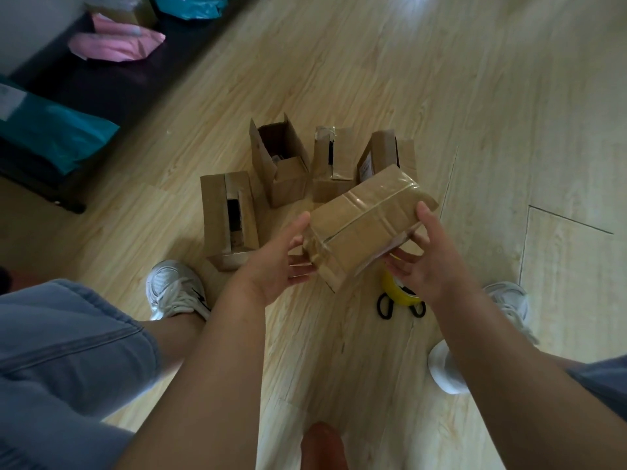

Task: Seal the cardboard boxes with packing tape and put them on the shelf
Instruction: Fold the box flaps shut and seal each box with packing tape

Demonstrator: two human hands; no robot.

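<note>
A taped cardboard box [366, 222] is held tilted above the floor, clear tape running along its top seam and over its ends. My left hand [278, 266] grips its near left end, thumb on top and fingers against the end face. My right hand [420, 262] holds the right end, thumb on the top edge and fingers underneath. Several unsealed boxes stand on the floor behind it, among them one with raised flaps [278, 161] and one nearest my left foot [230, 212]. A yellow tape roll [400, 290] lies below the held box, partly hidden by my right hand.
Black-handled scissors [385, 307] lie by the tape roll. A dark low shelf [101, 86] at the upper left carries pink and teal mailer bags and a brown box [118, 8]. My white shoes [176, 290] stand either side on the wood floor.
</note>
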